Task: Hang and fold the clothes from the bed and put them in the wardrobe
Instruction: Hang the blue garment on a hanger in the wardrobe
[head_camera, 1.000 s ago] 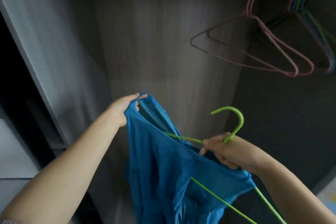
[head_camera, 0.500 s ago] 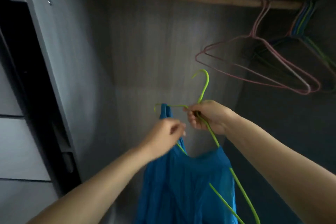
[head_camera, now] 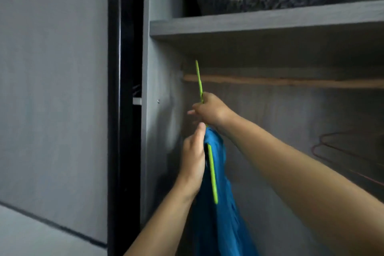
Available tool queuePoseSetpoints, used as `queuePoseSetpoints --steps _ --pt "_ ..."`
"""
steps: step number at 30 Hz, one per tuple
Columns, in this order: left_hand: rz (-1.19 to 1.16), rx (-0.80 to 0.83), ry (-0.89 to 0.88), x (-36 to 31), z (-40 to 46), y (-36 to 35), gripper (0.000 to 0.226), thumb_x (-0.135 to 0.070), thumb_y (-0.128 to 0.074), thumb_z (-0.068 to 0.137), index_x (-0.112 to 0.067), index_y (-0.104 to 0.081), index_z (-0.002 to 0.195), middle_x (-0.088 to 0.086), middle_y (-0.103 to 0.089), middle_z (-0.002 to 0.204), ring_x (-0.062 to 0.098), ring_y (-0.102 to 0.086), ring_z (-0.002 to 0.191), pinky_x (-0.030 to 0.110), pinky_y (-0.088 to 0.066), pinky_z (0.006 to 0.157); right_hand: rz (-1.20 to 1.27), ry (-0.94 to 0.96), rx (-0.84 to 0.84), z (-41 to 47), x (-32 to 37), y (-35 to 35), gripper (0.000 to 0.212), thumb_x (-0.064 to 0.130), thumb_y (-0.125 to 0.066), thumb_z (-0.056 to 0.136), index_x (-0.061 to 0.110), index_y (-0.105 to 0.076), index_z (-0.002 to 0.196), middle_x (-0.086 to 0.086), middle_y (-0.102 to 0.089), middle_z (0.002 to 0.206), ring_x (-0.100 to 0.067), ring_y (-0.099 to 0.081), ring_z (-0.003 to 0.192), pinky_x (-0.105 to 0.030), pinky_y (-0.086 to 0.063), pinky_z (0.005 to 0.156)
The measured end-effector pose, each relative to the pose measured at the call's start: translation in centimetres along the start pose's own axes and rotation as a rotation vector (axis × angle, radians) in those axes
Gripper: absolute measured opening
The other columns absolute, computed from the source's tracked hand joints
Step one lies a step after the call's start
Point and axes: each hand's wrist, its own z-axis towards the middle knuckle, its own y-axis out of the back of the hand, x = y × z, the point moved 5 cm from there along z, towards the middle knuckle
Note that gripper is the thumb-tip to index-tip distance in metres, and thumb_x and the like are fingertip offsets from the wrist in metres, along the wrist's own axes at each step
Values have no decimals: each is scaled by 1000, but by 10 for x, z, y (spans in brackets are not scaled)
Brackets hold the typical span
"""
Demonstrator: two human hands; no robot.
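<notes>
Up high, right hand (head_camera: 212, 110) grips green hanger (head_camera: 212, 169); left hand (head_camera: 193, 158) pinches blue garment (head_camera: 220, 203), fingers hidden.

Both arms bare, reaching up and forward, forearms converging. Right hand (head_camera: 212, 110) is higher, back of hand to camera, fingers curled round the hanger (head_camera: 212, 170) neck just below the hook; 1 fingertip pokes out left. Right forearm runs down to the lower right corner. Left hand (head_camera: 193, 158) sits just below it, edge-on, thumb pointing up, fingers hidden behind the cloth (head_camera: 220, 203), pressed against its left side. Left wrist straight, forearm enters from bottom centre.
</notes>
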Motion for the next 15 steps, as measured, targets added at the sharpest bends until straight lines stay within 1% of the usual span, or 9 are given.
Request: queuePoseSetpoints --steps 1,3,4,5,6,7,8,11,15 --pt "-40 18 4 -5 11 3 38 -56 -57 77 -21 -72 81 10 -67 93 24 -62 91 39 -46 85 -45 14 -39 18 4 -3 14 -1 -45 91 6 -39 101 -28 -61 104 -38 -62 104 -52 -51 84" --pt "-37 51 43 -12 30 8 44 -52 -56 81 -15 -71 101 11 -70 108 27 -64 106 43 -46 97 -114 20 -95 47 9 -9 15 2 -49 89 12 -37 89 -19 -58 94 -32 -58 102 -44 -50 80" --pt "40 44 57 -14 38 13 42 -48 -57 83 -12 -69 102 11 -70 106 26 -64 105 42 -47 95 -139 6 -103 59 8 -14 15 3 -49 90 11 -37 84 -14 -55 88 -29 -55 100 -40 -47 77" --pt "144 32 61 -15 46 19 34 -41 -60 86 -10 -66 98 11 -71 101 24 -66 100 38 -48 89 -185 10 -109 68 7 -18 5 4 -48 90 3 -43 90 -16 -57 91 -30 -55 102 -39 -46 80" --pt "239 22 62 -14 52 24 22 -31 -61 89 -9 -63 93 11 -70 94 23 -66 93 34 -48 81 -206 -3 -123 76 4 -21 23 5 -47 91 -8 -46 109 -21 -60 106 -32 -55 111 -39 -45 88" --pt "330 20 57 -12 55 28 10 -20 -60 89 -10 -60 91 12 -69 91 24 -66 88 31 -48 76 -230 -19 -138 83 -1 -24 41 5 -46 91 -12 -40 128 -25 -57 122 -34 -53 119 -38 -43 95" --pt "420 21 63 -10 57 31 5 -11 -57 89 -13 -59 92 12 -68 89 23 -66 84 29 -47 72 -234 -37 -140 88 -5 -28 49 6 -45 91 -11 -35 136 -26 -53 130 -35 -51 123 -38 -42 98" --pt "667 16 46 -2 58 36 25 0 -46 86 -21 -57 93 2 -66 88 14 -62 80 24 -46 69 -248 -67 -152 100 -23 -31 42 5 -44 91 -6 -41 131 -24 -54 130 -36 -53 120 -36 -44 95" --pt "965 -53 -66 -6 61 50 28 5 -42 84 -15 -57 96 -3 -61 81 19 -59 77 28 -43 66 -281 -74 -68 104 -38 -37 36 8 -45 91 -6 -49 124 -25 -57 124 -36 -56 116 -35 -47 90"
